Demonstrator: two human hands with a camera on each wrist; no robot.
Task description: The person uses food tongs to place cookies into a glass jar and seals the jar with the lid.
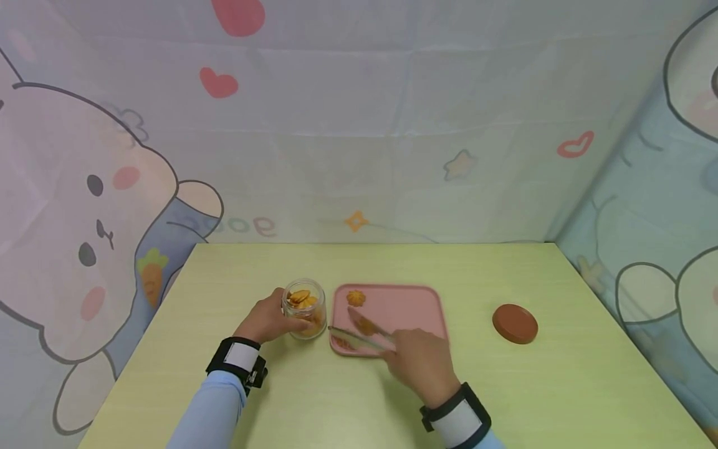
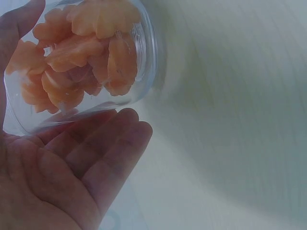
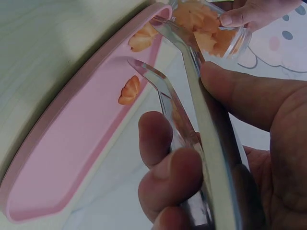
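My left hand holds a clear glass jar upright, with the thumb on one side and fingers along the other. Several orange flower-shaped cookies lie inside it. In my right hand is a pair of metal tongs, whose two arms are spread apart over the left part of a pink tray. Nothing is between the tong tips. On the tray, one cookie lies near the far edge. Another cookie sits close to a tong tip, partly hidden in the head view.
A round brown lid lies on the pale yellow-green table, to the right of the tray. Behind the table hangs a printed cloth with hearts and cartoon figures.
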